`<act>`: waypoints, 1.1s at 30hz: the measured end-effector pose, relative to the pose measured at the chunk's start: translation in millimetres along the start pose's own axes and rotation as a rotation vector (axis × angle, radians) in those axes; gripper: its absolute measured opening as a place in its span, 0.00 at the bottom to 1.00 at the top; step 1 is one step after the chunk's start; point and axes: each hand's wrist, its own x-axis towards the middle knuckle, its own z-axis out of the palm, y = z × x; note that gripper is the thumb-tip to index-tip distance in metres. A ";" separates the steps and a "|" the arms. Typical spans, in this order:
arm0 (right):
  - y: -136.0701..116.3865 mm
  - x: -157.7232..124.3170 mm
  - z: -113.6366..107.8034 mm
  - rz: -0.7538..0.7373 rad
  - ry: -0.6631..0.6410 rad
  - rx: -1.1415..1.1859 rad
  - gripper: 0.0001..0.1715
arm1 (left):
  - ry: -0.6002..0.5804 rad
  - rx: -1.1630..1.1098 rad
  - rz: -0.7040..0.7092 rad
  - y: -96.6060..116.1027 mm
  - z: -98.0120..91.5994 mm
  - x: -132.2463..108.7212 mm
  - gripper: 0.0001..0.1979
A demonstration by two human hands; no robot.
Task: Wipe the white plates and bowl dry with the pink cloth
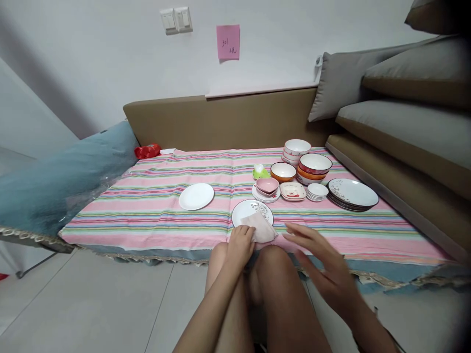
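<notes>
The left hand (pixel 241 244) has its fingers gripping a cloth (pixel 262 229), which covers part of a flowered plate (pixel 243 209). The right hand's (pixel 327 262) fingers spread loose. Beyond, stacked bowls (pixel 314 164) and 1 white plate (pixel 196 196) rest on striped fabric (pixel 154 221).

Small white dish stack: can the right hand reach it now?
Likely yes: the right hand appears open and empty, with only striped cloth showing between it and the small white dish stack.

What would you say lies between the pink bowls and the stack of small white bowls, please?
Squarish cream dishes sit between the pink bowls and the small white bowls, as the head view shows.
</notes>
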 end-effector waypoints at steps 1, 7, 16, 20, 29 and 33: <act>7.7 1.1 7.3 0.046 -0.001 0.004 0.20 | -0.014 -0.006 0.006 -2.8 -3.8 0.8 0.17; 72.0 13.0 64.7 0.536 0.090 0.165 0.25 | 0.008 -0.345 -0.017 -24.6 -5.9 11.7 0.10; 85.9 13.4 103.1 0.717 0.191 0.495 0.29 | 0.144 -0.848 -0.219 -38.8 1.1 18.9 0.20; 81.5 9.5 106.6 0.705 0.199 0.522 0.32 | 0.143 -0.881 -0.310 -36.6 -4.7 24.7 0.28; 77.4 8.2 106.8 0.694 0.227 0.556 0.30 | -0.015 -0.776 -0.213 -29.3 -10.5 17.1 0.13; 79.6 7.4 108.2 0.666 0.216 0.549 0.27 | -0.055 -0.420 -0.116 -27.4 -18.7 18.0 0.18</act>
